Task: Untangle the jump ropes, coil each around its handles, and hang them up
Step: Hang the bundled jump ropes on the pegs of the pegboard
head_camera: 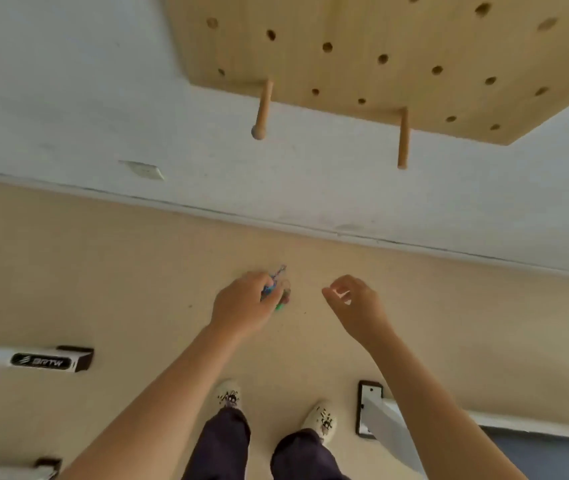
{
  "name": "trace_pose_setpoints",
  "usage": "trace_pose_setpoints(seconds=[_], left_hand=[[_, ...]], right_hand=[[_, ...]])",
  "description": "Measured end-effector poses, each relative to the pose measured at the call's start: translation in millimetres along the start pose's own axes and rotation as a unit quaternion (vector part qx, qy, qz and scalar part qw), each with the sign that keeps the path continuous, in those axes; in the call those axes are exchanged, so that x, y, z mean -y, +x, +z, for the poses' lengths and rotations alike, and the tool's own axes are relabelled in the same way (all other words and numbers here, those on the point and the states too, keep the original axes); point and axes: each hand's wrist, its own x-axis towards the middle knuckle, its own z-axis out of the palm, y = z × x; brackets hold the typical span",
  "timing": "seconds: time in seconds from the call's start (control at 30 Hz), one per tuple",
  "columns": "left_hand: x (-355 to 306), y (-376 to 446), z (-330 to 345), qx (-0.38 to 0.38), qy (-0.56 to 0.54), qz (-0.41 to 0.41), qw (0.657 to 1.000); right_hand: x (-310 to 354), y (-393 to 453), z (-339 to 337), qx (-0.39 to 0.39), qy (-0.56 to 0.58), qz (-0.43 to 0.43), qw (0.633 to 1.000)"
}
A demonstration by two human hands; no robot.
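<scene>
My left hand (pixel 245 303) grips a small bundle of colourful jump rope (pixel 276 289), with blue, green and red parts showing past the fingers; the view is blurred and its handles cannot be made out. My right hand (pixel 356 303) hovers to the right of it, fingers loosely curled, holding nothing. On the wall above hangs a wooden pegboard (pixel 397 53) with two pegs sticking out, a left peg (pixel 262 112) and a right peg (pixel 403 140). Both pegs are bare.
Below me are the beige floor, my two white shoes (pixel 321 419) and dark trousers. A white frame foot with a black end (pixel 369 407) stands at the right, another labelled one (pixel 64 358) at the left. A wall socket (pixel 144 169) sits low on the wall.
</scene>
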Motion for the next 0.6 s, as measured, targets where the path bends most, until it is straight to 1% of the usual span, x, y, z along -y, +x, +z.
trace_pose_setpoints(seconds=[0.13,0.3,0.4,0.47,0.6], left_hand=[[66,26,86,-0.017,-0.008,-0.015,1.0],[155,104,222,-0.019,-0.015,-0.026,0.999],[205,159,303,0.0,-0.015,-0.04,0.999],[232,194,348,-0.001,-0.019,-0.054,0.998],[272,260,405,-0.015,-0.001,-0.045,0.999]], right_hand=[[-70,41,90,0.025,-0.014,0.022,0.999],[-177,128,219,0.069,-0.011,0.051,0.996],[-238,184,290,0.07,0.029,0.085,0.993],[-272,218,329,0.077,0.054,0.112,0.989],[-325,281,392,0.086,0.118,0.16,0.976]])
